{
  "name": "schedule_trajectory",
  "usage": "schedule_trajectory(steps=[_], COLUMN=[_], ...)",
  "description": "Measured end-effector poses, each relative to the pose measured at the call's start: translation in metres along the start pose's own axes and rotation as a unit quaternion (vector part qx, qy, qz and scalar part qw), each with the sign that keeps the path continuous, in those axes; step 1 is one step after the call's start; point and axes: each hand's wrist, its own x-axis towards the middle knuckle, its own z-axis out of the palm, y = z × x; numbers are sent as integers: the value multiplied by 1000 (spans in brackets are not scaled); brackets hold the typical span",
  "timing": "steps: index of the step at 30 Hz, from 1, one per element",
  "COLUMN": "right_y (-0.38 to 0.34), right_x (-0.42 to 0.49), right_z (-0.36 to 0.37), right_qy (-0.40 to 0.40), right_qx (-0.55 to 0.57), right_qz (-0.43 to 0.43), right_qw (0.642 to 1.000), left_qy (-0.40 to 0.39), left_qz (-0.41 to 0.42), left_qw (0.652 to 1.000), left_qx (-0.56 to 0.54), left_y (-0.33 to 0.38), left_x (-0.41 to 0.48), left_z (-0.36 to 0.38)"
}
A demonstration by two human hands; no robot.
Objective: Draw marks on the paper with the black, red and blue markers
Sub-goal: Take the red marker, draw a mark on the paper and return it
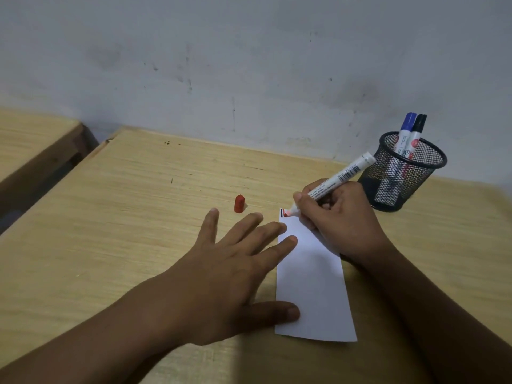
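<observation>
A narrow white paper (313, 286) lies on the wooden desk (124, 212). My right hand (343, 220) grips the uncapped red marker (338, 180), its tip touching the paper's top left corner, where short black and red marks show. My left hand (230, 261) lies flat with fingers spread, fingertips and thumb pressing the paper's left edge. The red cap (238, 203) stands on the desk beyond my left fingers. The blue marker (404, 131) and the black marker (417, 131) stand capped in a black mesh cup (399, 187).
The mesh cup stands at the desk's back right, close behind my right hand. A grey wall (249, 65) runs along the desk's far edge. A second wooden desk (30, 145) sits to the left across a gap.
</observation>
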Motion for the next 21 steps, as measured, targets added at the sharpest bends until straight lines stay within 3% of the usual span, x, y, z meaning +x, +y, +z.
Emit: schedule_trajectory(steps=[12, 15, 18, 21], right_y=[-6, -4, -4, -13], right_x=[-3, -2, -1, -4], right_z=[-5, -16, -27, -32], right_qy=[-6, 68, 151, 185], right_qx=[7, 159, 347, 425], right_qz=[15, 52, 115, 160], right_qw=[1000, 984, 918, 872], left_qy=[9, 32, 120, 292], left_qz=[1, 0, 6, -10], left_qw=[1000, 999, 992, 954], left_qx=[-5, -1, -43, -73], left_y=[0, 3, 6, 1], left_x=[1, 0, -4, -1], left_z=[-3, -6, -9, -8])
